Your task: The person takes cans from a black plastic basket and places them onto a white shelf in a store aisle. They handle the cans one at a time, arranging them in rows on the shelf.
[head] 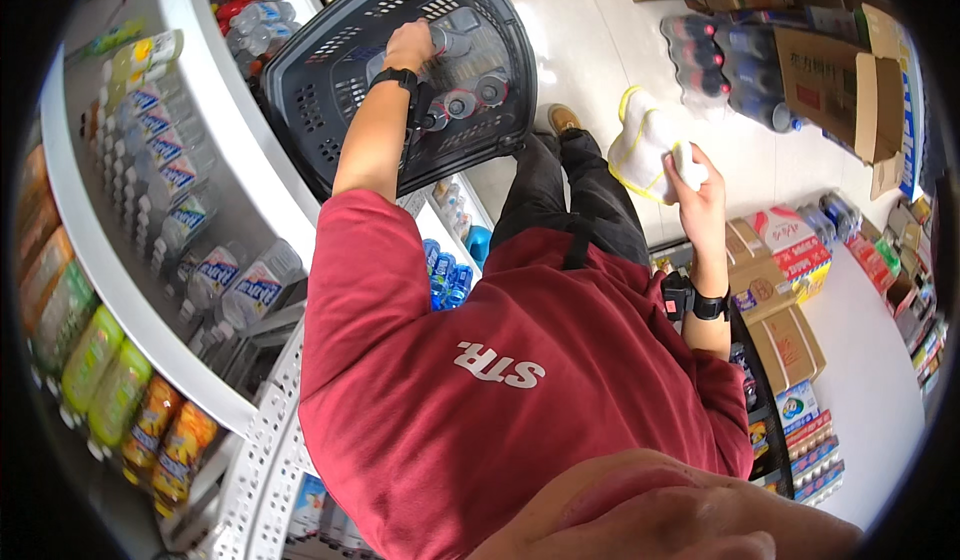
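My left hand (411,45) reaches into a dark grey plastic shopping basket (330,42), with its fingers closed around the end of a clear bottle (452,42). Several more bottles (459,102) stand or lie in the basket close to that wrist; their contents are hard to make out. On the other side, my right hand (697,181) pinches a white cloth (645,147) with yellow edging between thumb and fingers, raised above the floor. Both wrists wear black straps.
White shelving (217,95) with rows of drink bottles (180,177) runs along the left. Shrink-wrapped dark bottles (694,61) and open cardboard boxes (817,72) are on the tiled floor (585,50). At right, cartons (784,342) border a white surface (862,350).
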Tool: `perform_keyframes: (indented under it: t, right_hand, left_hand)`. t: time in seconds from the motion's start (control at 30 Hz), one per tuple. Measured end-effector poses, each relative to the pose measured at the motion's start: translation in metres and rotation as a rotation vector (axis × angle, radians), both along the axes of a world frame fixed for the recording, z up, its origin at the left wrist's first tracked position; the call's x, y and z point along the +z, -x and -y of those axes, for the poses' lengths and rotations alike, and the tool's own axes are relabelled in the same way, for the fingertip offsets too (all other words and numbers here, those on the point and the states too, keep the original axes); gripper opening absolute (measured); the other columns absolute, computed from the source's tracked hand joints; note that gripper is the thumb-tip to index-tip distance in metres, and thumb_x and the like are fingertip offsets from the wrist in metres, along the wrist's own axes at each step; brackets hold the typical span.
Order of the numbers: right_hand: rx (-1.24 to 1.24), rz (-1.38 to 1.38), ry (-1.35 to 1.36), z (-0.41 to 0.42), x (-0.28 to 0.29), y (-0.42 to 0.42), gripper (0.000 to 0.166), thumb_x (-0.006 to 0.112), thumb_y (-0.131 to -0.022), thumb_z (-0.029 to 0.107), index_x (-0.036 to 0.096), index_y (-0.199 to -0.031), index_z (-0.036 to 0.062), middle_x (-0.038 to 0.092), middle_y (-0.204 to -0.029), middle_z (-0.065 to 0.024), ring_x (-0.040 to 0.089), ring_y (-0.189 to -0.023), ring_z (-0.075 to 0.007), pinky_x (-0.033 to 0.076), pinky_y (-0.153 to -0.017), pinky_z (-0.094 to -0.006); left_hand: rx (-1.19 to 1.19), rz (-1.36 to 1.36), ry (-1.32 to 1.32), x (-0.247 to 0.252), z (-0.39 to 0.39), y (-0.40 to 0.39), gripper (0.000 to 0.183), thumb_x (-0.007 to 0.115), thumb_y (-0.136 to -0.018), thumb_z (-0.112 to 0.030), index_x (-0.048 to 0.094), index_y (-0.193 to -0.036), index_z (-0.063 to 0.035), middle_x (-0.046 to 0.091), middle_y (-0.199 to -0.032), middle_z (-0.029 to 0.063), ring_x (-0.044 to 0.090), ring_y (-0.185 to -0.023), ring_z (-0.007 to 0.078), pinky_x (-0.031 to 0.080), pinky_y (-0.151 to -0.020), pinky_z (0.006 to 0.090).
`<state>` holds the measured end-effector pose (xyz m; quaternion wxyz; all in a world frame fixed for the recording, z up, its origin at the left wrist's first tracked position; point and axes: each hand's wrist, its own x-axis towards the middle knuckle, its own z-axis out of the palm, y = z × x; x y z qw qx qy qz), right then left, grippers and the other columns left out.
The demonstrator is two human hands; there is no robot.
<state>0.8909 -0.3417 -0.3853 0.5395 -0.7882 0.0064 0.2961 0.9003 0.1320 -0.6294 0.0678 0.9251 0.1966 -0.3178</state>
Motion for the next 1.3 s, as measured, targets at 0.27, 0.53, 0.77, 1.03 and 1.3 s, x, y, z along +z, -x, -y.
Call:
perform_keyframes:
  t: [0.27, 0.53, 0.77, 1.03, 1.3]
  right_hand:
    - [0.19, 0.174, -0.317, -0.039, 0.013, -0.034, 0.028, 0.066, -0.101, 0.01, 0.066, -0.126, -0.0016, 0.068, -0.107, 0.0002, 0.057, -0.1, -0.0068, 0.046, -0.091, -0.0236]
    - [0.498, 0.112, -0.829, -0.14, 0.057, -0.005, 0.04, 0.064, -0.101, 0.009, 0.056, -0.138, -0.0047, 0.066, -0.126, -0.0062, 0.058, -0.118, -0.0127, 0.044, -0.104, -0.0288]
    - [1.097, 0.444, -1.296, -0.164, 0.144, 0.108, 0.081, 0.061, -0.097, 0.053, 0.044, -0.151, -0.0046, 0.031, -0.162, -0.0283, 0.032, -0.149, -0.0433, 0.022, -0.122, -0.0488]
    - [1.629, -0.215, -1.463, -0.156, 0.151, 0.194, 0.072, 0.058, -0.101, 0.047, 0.046, -0.151, -0.0023, 0.031, -0.162, -0.0268, 0.028, -0.152, -0.0381, 0.021, -0.123, -0.0474]
    - [2.166, -0.468, -1.058, -0.129, 0.225, 0.332, 0.103, 0.091, -0.067, 0.022, 0.036, -0.152, 0.0004, 0.057, -0.138, -0.0123, 0.055, -0.127, -0.0205, 0.044, -0.107, -0.038]
  left_hand:
    - [-0.074, 0.396, -0.09, 0.216, 0.011, 0.07, 0.034, 0.073, -0.089, -0.024, 0.057, -0.11, -0.0031, 0.071, -0.098, 0.0257, 0.069, -0.095, 0.044, 0.055, -0.081, 0.0538]
    - [0.132, 0.861, -0.39, 0.462, 0.136, 0.192, 0.033, 0.072, -0.092, -0.025, 0.06, -0.114, -0.0028, 0.069, -0.093, 0.0172, 0.071, -0.077, 0.0337, 0.057, -0.068, 0.0417]
    - [0.366, 1.091, -0.511, 0.529, 0.249, 0.287, 0.031, 0.077, -0.085, -0.023, 0.062, -0.1, -0.0013, 0.064, -0.079, 0.0152, 0.067, -0.069, 0.0332, 0.053, -0.061, 0.0393]
    - [0.554, 1.127, -0.637, 0.567, 0.357, 0.407, 0.023, 0.075, -0.083, -0.015, 0.061, -0.097, -0.0029, 0.062, -0.08, 0.0102, 0.06, -0.064, 0.0227, 0.047, -0.059, 0.0334]
    - [0.57, 1.198, -0.852, 0.609, 0.446, 0.514, 0.021, 0.072, -0.084, -0.016, 0.061, -0.097, -0.0029, 0.062, -0.079, 0.0076, 0.058, -0.064, 0.0187, 0.045, -0.06, 0.0294]
